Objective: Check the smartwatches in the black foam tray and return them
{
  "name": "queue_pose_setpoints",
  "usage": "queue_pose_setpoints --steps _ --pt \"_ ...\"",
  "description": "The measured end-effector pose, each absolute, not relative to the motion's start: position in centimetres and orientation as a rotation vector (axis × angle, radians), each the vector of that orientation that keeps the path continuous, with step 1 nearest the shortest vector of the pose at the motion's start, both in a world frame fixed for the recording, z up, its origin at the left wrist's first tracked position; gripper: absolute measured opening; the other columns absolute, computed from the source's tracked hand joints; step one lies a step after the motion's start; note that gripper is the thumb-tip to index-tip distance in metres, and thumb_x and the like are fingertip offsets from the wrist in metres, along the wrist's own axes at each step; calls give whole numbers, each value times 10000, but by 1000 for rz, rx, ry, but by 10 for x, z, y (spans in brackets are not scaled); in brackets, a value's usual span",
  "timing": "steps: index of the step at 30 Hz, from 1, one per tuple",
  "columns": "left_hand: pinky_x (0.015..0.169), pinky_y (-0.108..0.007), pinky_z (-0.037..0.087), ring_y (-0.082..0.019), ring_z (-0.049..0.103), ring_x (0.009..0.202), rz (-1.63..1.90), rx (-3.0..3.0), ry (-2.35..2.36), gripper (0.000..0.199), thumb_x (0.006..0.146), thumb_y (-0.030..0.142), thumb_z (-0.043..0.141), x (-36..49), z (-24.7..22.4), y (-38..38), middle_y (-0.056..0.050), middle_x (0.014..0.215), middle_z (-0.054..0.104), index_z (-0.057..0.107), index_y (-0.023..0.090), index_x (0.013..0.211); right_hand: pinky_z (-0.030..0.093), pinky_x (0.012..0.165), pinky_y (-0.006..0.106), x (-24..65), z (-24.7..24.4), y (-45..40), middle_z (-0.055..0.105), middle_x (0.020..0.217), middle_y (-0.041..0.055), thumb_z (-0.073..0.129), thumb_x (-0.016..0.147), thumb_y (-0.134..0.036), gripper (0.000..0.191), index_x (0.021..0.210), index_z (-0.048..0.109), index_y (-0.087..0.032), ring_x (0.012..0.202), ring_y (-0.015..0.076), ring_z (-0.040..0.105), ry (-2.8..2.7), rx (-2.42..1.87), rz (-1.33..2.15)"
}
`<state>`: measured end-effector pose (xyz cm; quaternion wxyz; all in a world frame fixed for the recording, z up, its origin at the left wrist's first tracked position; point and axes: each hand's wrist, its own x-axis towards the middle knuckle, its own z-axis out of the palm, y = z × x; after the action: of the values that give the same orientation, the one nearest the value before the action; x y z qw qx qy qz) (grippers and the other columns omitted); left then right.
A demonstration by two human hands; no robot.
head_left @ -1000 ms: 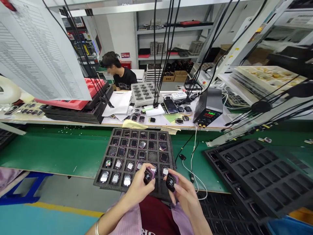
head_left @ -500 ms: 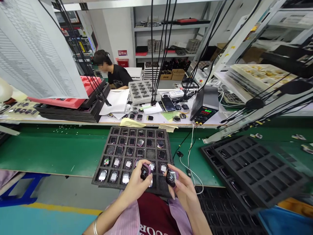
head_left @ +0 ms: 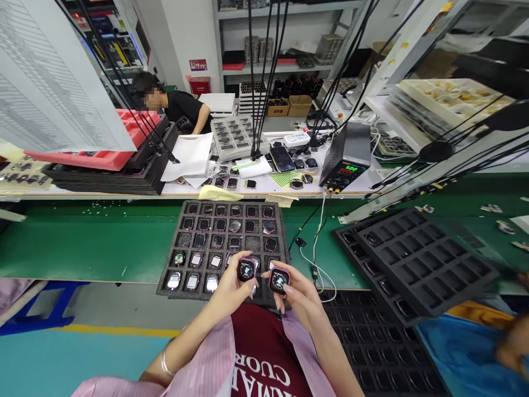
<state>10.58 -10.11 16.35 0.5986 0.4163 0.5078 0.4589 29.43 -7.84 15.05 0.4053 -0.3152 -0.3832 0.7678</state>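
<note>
- Above foam tray (head_left: pixel 253 243): left hand (head_left: pixel 231 284), grip closed around left smartwatch (head_left: pixel 247 269), screen lit.
- Alongside: right hand (head_left: pixel 298 289), grip closed around right smartwatch (head_left: pixel 279 280), screen lit.
- Foam tray: on table (head_left: pixel 99 242), holding watches (head_left: pixel 200 240).

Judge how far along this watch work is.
Loading looks largely done: most visible slots in the foam tray hold watches. The left hand holds one lit watch, the right hand a second watch. Apparently left: both held watches and one empty slot; any other steps, I cannot tell.
</note>
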Motion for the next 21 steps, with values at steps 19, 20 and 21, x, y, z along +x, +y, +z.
queue_pose_setpoints --steps 19,20,21 --pt "756 -322 559 -168 604 838 962 848 1030 409 835 259 519 100 170 -105 -63 1038 596 473 208 1238 531 436 271 294 145 -86 693 1099 125 638 841 -244 503 1332 528 -228 589 184 687 -1015 -906 1816" --pt "755 -324 558 -164 605 818 961 847 1032 407 835 260 518 100 171 -105 -60 1020 596 474 208 1237 533 439 271 294 145 -86 692 1102 127 634 844 -243 500 1333 528 -228 590 184 688 -1016 -904 1817" --pt "753 -325 557 -162 604 803 962 845 1033 405 834 261 518 100 171 -105 -57 1007 594 475 206 1234 533 441 270 294 144 -86 691 1107 128 630 847 -240 496 1332 529 -229 589 183 689 -1019 -900 1816"
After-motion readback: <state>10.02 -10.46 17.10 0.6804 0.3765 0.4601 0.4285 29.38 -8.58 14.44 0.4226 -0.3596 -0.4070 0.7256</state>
